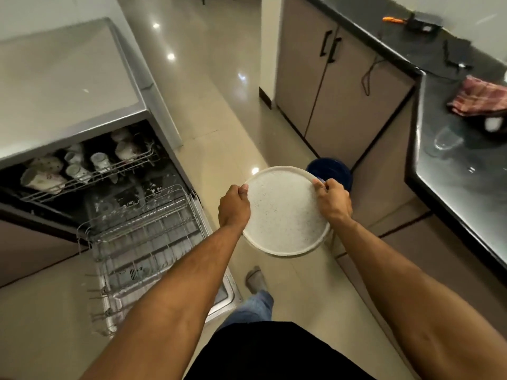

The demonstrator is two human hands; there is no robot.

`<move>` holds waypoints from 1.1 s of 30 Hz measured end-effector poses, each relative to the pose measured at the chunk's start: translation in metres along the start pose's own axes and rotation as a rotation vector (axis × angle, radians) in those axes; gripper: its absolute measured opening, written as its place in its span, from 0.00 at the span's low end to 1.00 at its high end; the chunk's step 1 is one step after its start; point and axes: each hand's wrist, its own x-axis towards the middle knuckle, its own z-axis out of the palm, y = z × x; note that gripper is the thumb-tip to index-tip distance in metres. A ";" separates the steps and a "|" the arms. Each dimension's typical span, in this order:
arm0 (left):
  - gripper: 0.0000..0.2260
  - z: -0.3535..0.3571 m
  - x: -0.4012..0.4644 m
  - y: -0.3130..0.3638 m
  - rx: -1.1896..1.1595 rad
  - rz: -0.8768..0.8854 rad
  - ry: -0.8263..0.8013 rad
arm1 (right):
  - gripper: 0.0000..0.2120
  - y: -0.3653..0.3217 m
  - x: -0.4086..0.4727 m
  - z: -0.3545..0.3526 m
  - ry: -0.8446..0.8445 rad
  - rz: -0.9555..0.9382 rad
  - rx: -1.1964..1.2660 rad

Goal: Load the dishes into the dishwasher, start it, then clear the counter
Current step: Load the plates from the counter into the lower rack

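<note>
A large round white speckled plate (285,212) is held flat over the floor, right of the open dishwasher. My left hand (233,207) grips its left rim and my right hand (333,200) grips its upper right rim. The dishwasher's lower rack (142,231) is pulled out over the open door and looks bare of dishes. Its upper rack (90,174) holds several cups and mugs, lying tilted. A clear glass (445,139) stands on the black counter (452,182) at right.
A blue bin (333,167) stands on the floor behind the plate. A checked red cloth (482,97) and dark cables lie on the counter. Brown cabinet doors (343,91) line the right side. My foot (255,279) stands beside the dishwasher door.
</note>
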 end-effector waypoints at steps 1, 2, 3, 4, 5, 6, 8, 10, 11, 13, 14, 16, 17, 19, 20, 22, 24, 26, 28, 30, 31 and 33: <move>0.17 -0.001 0.013 0.001 -0.010 -0.022 0.012 | 0.22 -0.012 0.014 0.004 -0.012 -0.010 -0.013; 0.17 -0.002 0.025 0.001 -0.019 -0.043 0.025 | 0.23 -0.022 0.028 0.010 -0.028 -0.025 -0.026; 0.17 -0.004 0.035 0.001 -0.023 -0.061 0.037 | 0.24 -0.032 0.037 0.014 -0.048 -0.025 -0.040; 0.18 -0.007 0.048 0.000 -0.034 -0.081 0.053 | 0.24 -0.046 0.050 0.020 -0.070 -0.040 -0.057; 0.18 -0.010 0.059 -0.001 -0.045 -0.097 0.066 | 0.24 -0.058 0.060 0.025 -0.090 -0.048 -0.080; 0.18 -0.014 0.071 -0.004 -0.059 -0.117 0.081 | 0.23 -0.073 0.071 0.032 -0.110 -0.069 -0.103; 0.19 -0.021 0.091 -0.008 -0.087 -0.148 0.111 | 0.22 -0.097 0.089 0.043 -0.142 -0.103 -0.141; 0.19 -0.030 0.109 -0.012 -0.098 -0.192 0.151 | 0.20 -0.121 0.105 0.056 -0.182 -0.144 -0.185; 0.18 -0.035 0.117 -0.015 -0.100 -0.213 0.173 | 0.19 -0.133 0.113 0.065 -0.202 -0.171 -0.195; 0.17 -0.044 0.129 -0.019 -0.097 -0.254 0.212 | 0.20 -0.151 0.128 0.083 -0.244 -0.215 -0.202; 0.17 -0.048 0.136 -0.023 -0.103 -0.287 0.237 | 0.21 -0.161 0.136 0.094 -0.271 -0.247 -0.212; 0.17 -0.053 0.147 -0.034 -0.137 -0.360 0.285 | 0.21 -0.180 0.150 0.115 -0.324 -0.305 -0.247; 0.18 -0.054 0.150 -0.040 -0.154 -0.392 0.311 | 0.21 -0.189 0.155 0.125 -0.351 -0.334 -0.265; 0.18 -0.056 0.158 -0.051 -0.164 -0.463 0.353 | 0.21 -0.205 0.165 0.145 -0.405 -0.385 -0.295; 0.18 -0.056 0.162 -0.056 -0.165 -0.505 0.371 | 0.21 -0.212 0.170 0.155 -0.436 -0.403 -0.303; 0.18 -0.056 0.167 -0.062 -0.180 -0.583 0.418 | 0.20 -0.223 0.181 0.176 -0.510 -0.441 -0.319; 0.18 -0.056 0.171 -0.067 -0.206 -0.643 0.462 | 0.21 -0.234 0.190 0.195 -0.578 -0.473 -0.335; 0.18 -0.055 0.173 -0.073 -0.236 -0.706 0.512 | 0.21 -0.245 0.196 0.213 -0.649 -0.513 -0.370; 0.18 -0.054 0.175 -0.077 -0.254 -0.767 0.548 | 0.20 -0.257 0.199 0.229 -0.710 -0.558 -0.406; 0.18 -0.054 0.178 -0.085 -0.280 -0.824 0.577 | 0.20 -0.270 0.201 0.246 -0.759 -0.604 -0.448; 0.18 -0.055 0.180 -0.089 -0.301 -0.853 0.594 | 0.20 -0.278 0.201 0.255 -0.778 -0.627 -0.469; 0.19 -0.057 0.185 -0.098 -0.350 -0.904 0.628 | 0.19 -0.291 0.200 0.272 -0.803 -0.661 -0.510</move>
